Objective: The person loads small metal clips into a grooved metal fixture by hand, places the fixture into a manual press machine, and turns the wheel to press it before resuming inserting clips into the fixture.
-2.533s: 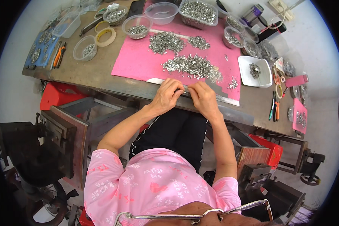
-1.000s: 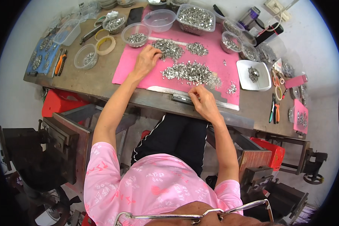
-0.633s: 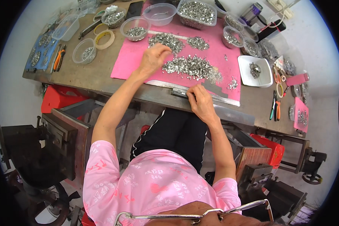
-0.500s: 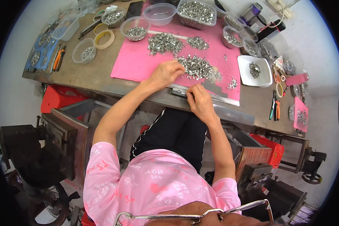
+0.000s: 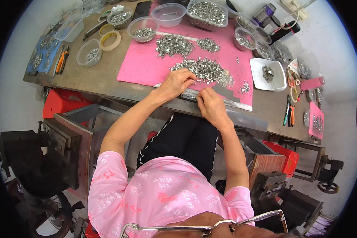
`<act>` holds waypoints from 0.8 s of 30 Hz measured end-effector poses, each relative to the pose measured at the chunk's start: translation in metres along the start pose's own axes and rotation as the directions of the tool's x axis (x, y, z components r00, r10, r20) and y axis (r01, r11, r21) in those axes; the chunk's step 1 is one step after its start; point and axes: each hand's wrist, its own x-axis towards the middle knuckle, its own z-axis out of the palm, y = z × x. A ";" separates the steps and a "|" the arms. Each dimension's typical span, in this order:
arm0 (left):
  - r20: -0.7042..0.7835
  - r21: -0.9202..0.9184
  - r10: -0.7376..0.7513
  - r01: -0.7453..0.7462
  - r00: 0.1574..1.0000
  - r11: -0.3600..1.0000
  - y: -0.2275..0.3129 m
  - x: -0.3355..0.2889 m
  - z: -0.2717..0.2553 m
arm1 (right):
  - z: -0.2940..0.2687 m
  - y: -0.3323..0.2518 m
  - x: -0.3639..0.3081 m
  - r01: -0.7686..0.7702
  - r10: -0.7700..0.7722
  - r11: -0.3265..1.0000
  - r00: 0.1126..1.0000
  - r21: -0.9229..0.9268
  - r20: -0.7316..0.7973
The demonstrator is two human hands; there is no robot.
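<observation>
My left hand [image 5: 176, 84] is bent in a pinch just in front of the middle heap of small silvery metal pieces [image 5: 204, 70]. Whatever its fingertips hold is too small to make out. My right hand [image 5: 212, 104] is closed at the right end of a small dark metal block [image 5: 189, 96], its fingers covering that end. This block lies at the table's near edge, beside a metal strip [image 5: 238, 105] along the front of the pink mat [image 5: 137, 71]. Two more heaps of pieces, one large [image 5: 174, 45] and one small [image 5: 208, 45], lie farther back.
Clear tubs of metal pieces, one of them large [image 5: 207, 14], stand along the back. A white tray [image 5: 275, 75] is right of the mat, with pliers [image 5: 292, 115] nearer the edge. Tape rolls [image 5: 110, 41] and orange-handled pliers [image 5: 62, 61] lie left.
My left hand has moved down and slightly right from the heap, closer to the dark block and my right hand. My right hand has hardly moved.
</observation>
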 end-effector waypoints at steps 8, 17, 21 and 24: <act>-0.039 -0.028 -0.099 0.098 0.994 0.995 0.011 -0.002 -0.009 | -0.002 0.000 -0.002 0.060 -0.062 0.991 0.998 -0.116 -0.008; -0.049 0.093 -0.005 0.010 0.999 0.996 0.005 -0.009 -0.021 | 0.021 0.025 0.033 -0.124 0.118 0.989 0.990 -0.077 -0.076; -0.066 0.084 -0.093 0.098 0.993 0.992 0.017 -0.017 -0.038 | 0.006 0.023 0.027 -0.294 0.293 0.954 0.956 0.057 0.024; -0.052 0.108 -0.117 0.122 0.992 0.987 0.011 -0.028 -0.038 | 0.007 0.023 0.028 -0.377 0.371 0.917 0.926 0.128 0.063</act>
